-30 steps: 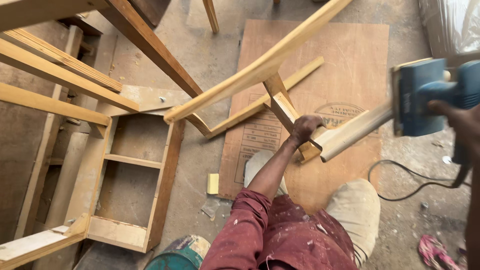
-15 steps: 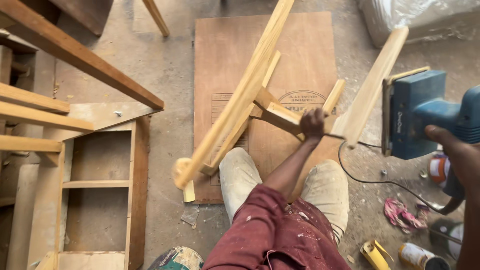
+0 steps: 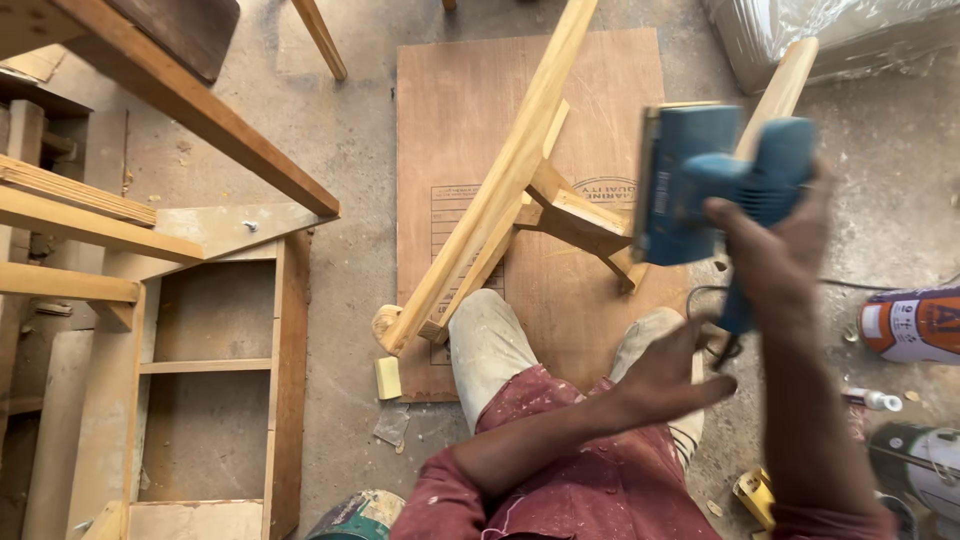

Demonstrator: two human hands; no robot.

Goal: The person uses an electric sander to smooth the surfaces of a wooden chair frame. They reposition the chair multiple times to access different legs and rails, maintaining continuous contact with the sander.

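sander (image 3: 690, 180) raised, gripped in right hand (image 3: 775, 255); left hand (image 3: 670, 375) open, reaching across beneath it.

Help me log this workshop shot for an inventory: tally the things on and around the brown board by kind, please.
Blue power sander, held in the right hand: 1
Pale wooden frame on the plywood board: 1
Plywood board: 1
Cans at the right edge: 2
Small yellow block: 1
Total: 6
The left hand holds nothing.
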